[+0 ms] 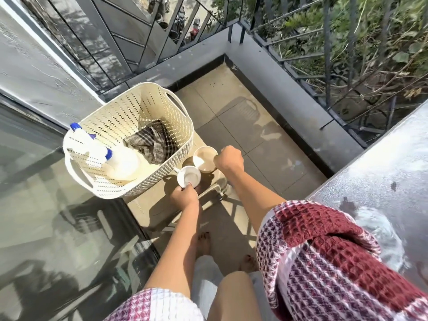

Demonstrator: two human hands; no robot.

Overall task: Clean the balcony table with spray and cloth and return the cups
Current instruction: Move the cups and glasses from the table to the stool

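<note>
My left hand (184, 195) grips the rim of a small white cup (188, 176) just above a low plastic stool (215, 184). My right hand (229, 159) holds the handle of a larger cream cup (205, 158), which sits beside the small one. A cream perforated basket (162, 167) stands on the same stool to the left; inside lie two white spray bottles with blue caps (108, 158) and a dark checked cloth (151, 142). The balcony table (382, 181), grey and wet with foamy streaks, fills the right edge.
A glass sliding door (58, 216) runs along the left. A metal railing (301, 54) on a low grey ledge (278, 89) closes the balcony ahead and right. Tiled floor (243, 126) lies beyond the stool. My bare feet (203, 244) stand near the stool.
</note>
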